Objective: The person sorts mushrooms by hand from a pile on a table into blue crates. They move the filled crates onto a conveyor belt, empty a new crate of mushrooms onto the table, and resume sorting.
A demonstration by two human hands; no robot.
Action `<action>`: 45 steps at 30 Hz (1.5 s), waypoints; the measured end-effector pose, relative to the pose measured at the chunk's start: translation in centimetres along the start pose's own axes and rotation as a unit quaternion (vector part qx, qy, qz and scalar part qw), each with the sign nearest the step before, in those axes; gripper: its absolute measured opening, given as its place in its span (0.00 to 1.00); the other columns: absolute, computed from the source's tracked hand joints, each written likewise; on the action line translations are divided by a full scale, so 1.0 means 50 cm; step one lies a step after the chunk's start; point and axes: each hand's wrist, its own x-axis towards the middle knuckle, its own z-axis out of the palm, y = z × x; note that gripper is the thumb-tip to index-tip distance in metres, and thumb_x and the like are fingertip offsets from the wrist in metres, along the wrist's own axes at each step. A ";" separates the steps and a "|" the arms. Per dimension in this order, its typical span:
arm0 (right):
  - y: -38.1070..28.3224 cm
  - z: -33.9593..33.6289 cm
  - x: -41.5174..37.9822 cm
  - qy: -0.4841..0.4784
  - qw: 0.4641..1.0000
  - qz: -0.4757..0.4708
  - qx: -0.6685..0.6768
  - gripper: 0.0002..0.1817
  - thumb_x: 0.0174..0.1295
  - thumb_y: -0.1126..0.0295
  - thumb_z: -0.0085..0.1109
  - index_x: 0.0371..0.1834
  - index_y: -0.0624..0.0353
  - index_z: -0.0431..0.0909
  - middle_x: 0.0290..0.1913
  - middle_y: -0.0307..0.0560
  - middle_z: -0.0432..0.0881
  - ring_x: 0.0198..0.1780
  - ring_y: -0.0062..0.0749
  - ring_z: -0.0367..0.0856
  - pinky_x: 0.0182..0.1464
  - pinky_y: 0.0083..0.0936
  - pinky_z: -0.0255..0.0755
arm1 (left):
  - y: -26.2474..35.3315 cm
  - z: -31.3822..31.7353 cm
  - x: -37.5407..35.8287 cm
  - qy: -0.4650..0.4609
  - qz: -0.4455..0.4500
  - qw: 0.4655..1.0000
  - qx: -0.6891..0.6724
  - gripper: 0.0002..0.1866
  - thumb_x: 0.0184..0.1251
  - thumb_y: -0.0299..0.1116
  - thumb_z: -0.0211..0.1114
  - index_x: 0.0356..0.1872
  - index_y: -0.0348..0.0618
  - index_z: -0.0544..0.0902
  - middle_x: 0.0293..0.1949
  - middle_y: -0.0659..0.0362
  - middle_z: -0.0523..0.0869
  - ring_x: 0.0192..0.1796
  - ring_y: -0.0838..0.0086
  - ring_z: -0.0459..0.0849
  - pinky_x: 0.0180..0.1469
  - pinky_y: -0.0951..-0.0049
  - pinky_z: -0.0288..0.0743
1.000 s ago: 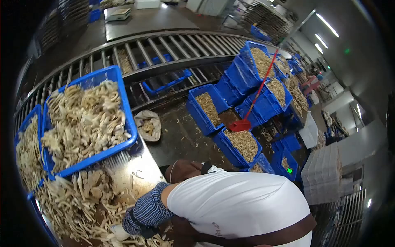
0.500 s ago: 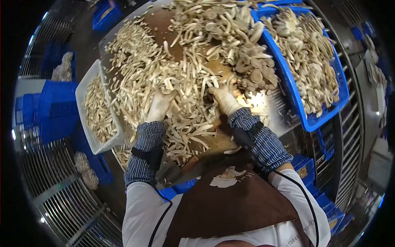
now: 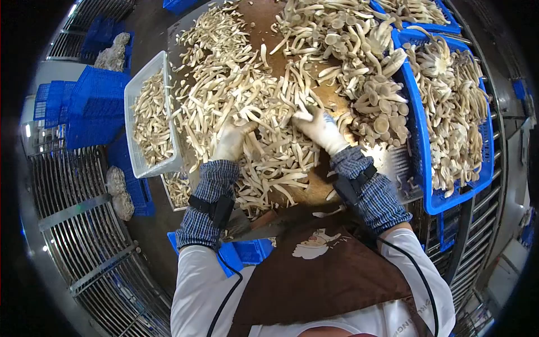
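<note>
Worktable (image 3: 261, 18): mushrooms (image 3: 264, 115) heaped between, beyond gloved hands (image 3: 229, 142) (image 3: 321, 129); cannot tell whether grasping.

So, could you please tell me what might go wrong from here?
Loose mushrooms near the front edge of the table might be nudged off by the left hand. The nearer blue basket looks very full, so mushrooms could spill if bumped. The black cable along the right white sleeve might snag.

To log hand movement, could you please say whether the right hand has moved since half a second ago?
Yes, the right hand has shifted slightly forward and left, away from the nearer mushroom-filled blue crate.
</note>
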 end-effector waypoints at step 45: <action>0.025 0.029 0.070 -0.124 0.989 -0.037 0.076 0.31 0.67 0.56 0.59 0.67 0.65 0.68 0.53 0.64 0.82 0.54 0.48 0.83 0.57 0.33 0.76 | 0.031 0.109 0.211 0.192 0.386 0.767 0.476 0.27 0.58 0.36 0.69 0.57 0.33 0.74 0.49 0.44 0.81 0.50 0.56 0.82 0.55 0.54 0.75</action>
